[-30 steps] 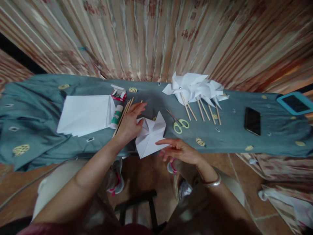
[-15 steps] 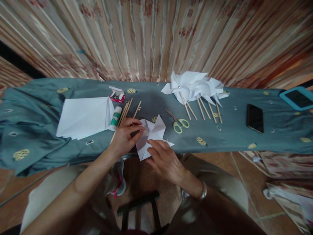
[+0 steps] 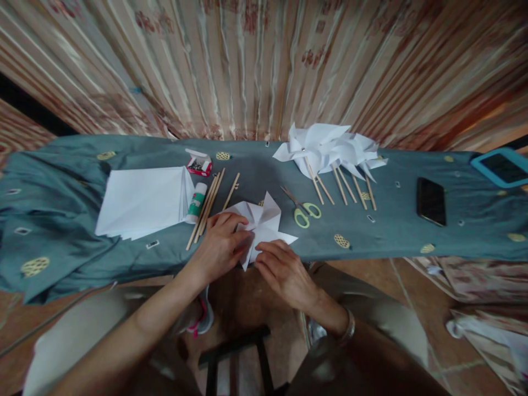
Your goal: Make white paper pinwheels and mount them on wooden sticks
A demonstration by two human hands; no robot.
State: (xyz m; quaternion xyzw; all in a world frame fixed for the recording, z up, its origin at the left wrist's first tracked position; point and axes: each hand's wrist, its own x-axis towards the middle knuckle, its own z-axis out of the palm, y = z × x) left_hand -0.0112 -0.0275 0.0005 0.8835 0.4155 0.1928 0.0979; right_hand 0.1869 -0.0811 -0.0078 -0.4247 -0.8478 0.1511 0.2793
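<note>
A white paper pinwheel (image 3: 268,219), cut and partly folded into pointed blades, lies at the table's front edge between my hands. My left hand (image 3: 225,236) grips its left side, fingers closed on the paper near the centre. On the lower right part rests my right hand (image 3: 284,269), its fingers bent and pinching the paper's edge. Just right of the pinwheel are scissors (image 3: 304,210) with pale green handles. Beside my left hand lie several wooden sticks (image 3: 208,203) and a green and white glue stick (image 3: 196,203).
A stack of white paper (image 3: 142,201) lies at the left, with a small red box (image 3: 200,164) of metal pieces behind. Finished pinwheels (image 3: 325,146) on sticks lie at the back. A black phone (image 3: 431,201) and a blue-framed device (image 3: 503,166) are farther right.
My left hand has shifted slightly right and down along the paper, and more of its left blade shows above my fingers. My right hand has moved a little right and down.
</note>
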